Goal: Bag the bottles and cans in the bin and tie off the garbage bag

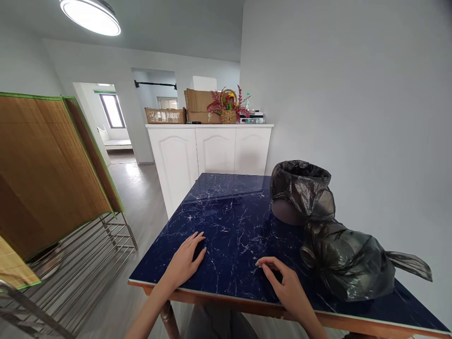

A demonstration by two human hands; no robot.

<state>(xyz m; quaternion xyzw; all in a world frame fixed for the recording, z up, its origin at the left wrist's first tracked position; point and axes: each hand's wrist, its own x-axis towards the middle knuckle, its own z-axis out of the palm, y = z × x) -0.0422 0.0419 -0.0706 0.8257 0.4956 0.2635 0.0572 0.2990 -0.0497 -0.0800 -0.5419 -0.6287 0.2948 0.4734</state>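
My left hand (187,259) lies palm down on the dark blue, marble-patterned tabletop (226,221), near its front edge. Its fingers are stretched out with the thumb apart, and it holds nothing. My right hand (282,282) rests on the same tabletop with bent fingers, thumb tip close against the index fingertip; no object shows between them. Nearest to that hand, on its right, lies a tied black plastic bag (353,263) with bulky contents I cannot make out. Behind it stands a round bin (287,212) lined with a black bag (300,181).
A white cabinet (215,146) stands beyond the table, bearing cardboard boxes (201,106), a flower basket (228,116) and bottles. To the left is a metal rack (116,235) draped with a bamboo mat (52,160). A grey wall (353,117) borders the right side.
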